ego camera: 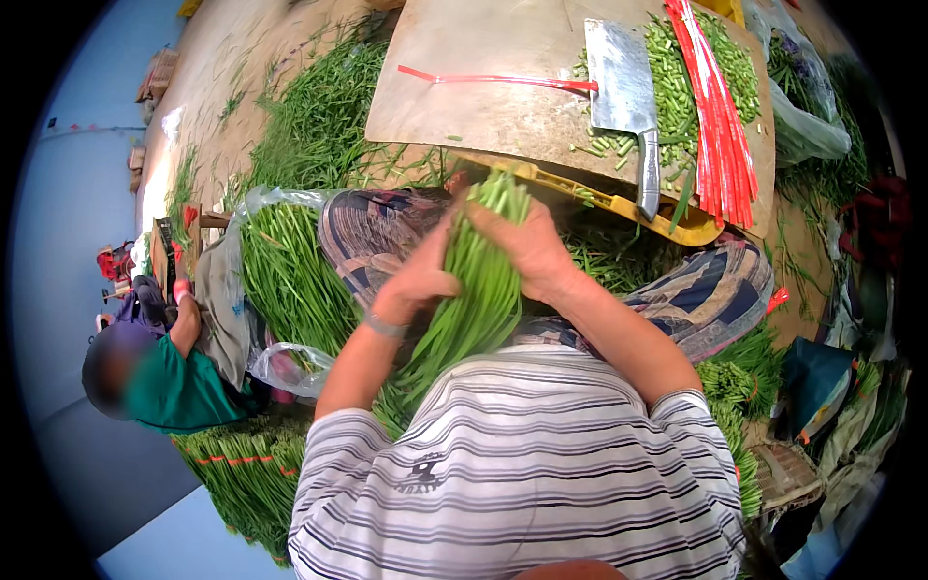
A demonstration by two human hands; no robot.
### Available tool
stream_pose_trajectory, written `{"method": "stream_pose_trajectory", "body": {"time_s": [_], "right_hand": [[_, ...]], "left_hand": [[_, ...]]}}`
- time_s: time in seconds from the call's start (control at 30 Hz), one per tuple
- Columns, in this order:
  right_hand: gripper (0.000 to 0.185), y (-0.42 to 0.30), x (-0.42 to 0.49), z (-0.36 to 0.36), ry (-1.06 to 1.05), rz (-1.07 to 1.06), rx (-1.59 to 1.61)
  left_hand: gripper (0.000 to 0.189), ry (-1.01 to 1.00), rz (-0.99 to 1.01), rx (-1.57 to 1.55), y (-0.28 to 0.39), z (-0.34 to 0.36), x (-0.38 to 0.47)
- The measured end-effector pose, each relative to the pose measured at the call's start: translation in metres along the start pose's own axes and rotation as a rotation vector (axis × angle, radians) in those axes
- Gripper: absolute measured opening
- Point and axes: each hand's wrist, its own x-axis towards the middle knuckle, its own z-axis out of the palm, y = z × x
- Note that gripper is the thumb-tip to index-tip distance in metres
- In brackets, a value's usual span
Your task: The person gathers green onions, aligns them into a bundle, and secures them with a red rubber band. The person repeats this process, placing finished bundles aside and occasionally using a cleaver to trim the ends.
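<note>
Both hands are around a loose bundle of long green stalks, likely garlic chives [482, 290], with its pale ends pointing away from me. My left hand [424, 268] is on the bundle's left side, and my right hand [525, 250] grips it from the right near the cut ends. Beyond them is a worn board [493, 43]. A cleaver [621, 76] lies on it among chopped stalk ends [668, 80], beside a sheaf of red ties [714, 123]. One single red tie [507, 80] stretches left from the blade.
A plastic bag of loose chives [290, 268] stands at my left, near a co-worker in a green shirt [181, 391]. Tied bundles [250, 471] are stacked at lower left, others [732, 384] at right. A yellow crate's rim [616, 203] runs under the board. Trimmings [326, 109] cover the floor.
</note>
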Motion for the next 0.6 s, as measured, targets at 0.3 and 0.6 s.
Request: {"method": "stream_pose_trajectory", "body": {"time_s": [0.3, 0.6], "right_hand": [[0.056, -0.064, 0.03, -0.038, -0.143, -0.566, -0.817], [0.052, -0.041, 0.038, -0.057, -0.107, -0.187, -0.437]], "left_hand": [[0.095, -0.19, -0.285, -0.648, -0.005, 0.013, 0.011], [0.086, -0.12, -0.276, -0.616, -0.017, 0.002, 0.012]]}}
